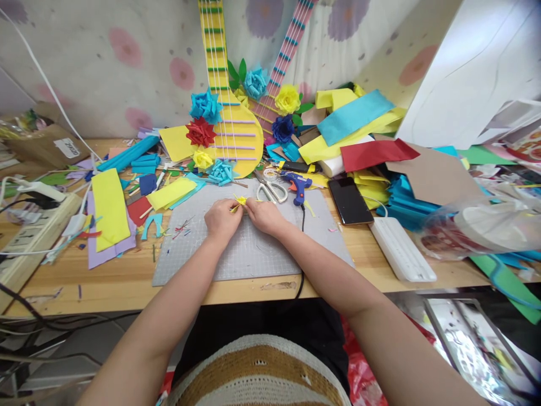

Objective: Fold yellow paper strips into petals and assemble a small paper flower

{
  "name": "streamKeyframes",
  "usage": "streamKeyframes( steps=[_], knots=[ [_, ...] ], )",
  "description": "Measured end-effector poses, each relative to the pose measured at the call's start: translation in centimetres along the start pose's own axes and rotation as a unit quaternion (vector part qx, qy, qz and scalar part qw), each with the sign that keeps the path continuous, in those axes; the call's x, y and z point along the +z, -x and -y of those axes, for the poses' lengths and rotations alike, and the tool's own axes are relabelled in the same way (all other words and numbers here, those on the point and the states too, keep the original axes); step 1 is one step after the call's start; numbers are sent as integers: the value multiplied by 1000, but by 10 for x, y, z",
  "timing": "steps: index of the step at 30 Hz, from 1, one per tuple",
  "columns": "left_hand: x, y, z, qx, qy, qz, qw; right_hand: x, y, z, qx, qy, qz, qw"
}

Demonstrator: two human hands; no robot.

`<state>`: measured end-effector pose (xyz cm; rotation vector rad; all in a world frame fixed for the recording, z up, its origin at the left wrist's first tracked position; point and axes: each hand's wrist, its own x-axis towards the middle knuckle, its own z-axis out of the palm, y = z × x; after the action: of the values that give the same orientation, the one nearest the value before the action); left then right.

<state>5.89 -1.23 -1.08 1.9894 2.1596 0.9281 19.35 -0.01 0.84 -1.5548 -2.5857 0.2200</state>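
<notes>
Over the grey cutting mat (253,248), my left hand (224,219) and my right hand (264,216) meet with fingertips pinched on a small yellow paper flower (240,200). Its fringed top shows between them; the rest is hidden by my fingers. Just beyond my right hand lie white-handled scissors (273,192) and a blue glue gun (299,186), whose black cord runs down across the mat. Behind these stands a yellow paper guitar (239,132) with blue, red and yellow paper flowers fixed on its left side.
A pink paper guitar (283,67) leans behind. Coloured paper sheets (355,118) are heaped at right, near a black phone (350,201) and a white power strip (403,248). Yellow paper (110,208) and scraps lie at left beside another power strip (34,237).
</notes>
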Motion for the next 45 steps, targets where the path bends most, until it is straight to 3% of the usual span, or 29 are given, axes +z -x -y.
streamKeyframes(
  steps=[7,13,24,30,36,45],
  knots=[
    [-2,0,-2,4,0,-5,1000,0,0,1,14,-12,-5,1000],
    [-2,0,-2,-9,0,-3,1000,1,3,1,39,-49,-65,996],
    [-2,0,-1,-17,19,0,1000,10,-3,-4,-17,-32,-62,997],
    [-5,0,-2,-26,42,-6,999,14,-2,-5,-36,-62,-101,992],
    [-7,0,-4,-33,57,-13,998,16,-2,-8,-96,-104,-118,983],
    [-3,1,-2,-18,63,-28,997,20,-5,-9,-90,-168,-151,970]
  ],
)
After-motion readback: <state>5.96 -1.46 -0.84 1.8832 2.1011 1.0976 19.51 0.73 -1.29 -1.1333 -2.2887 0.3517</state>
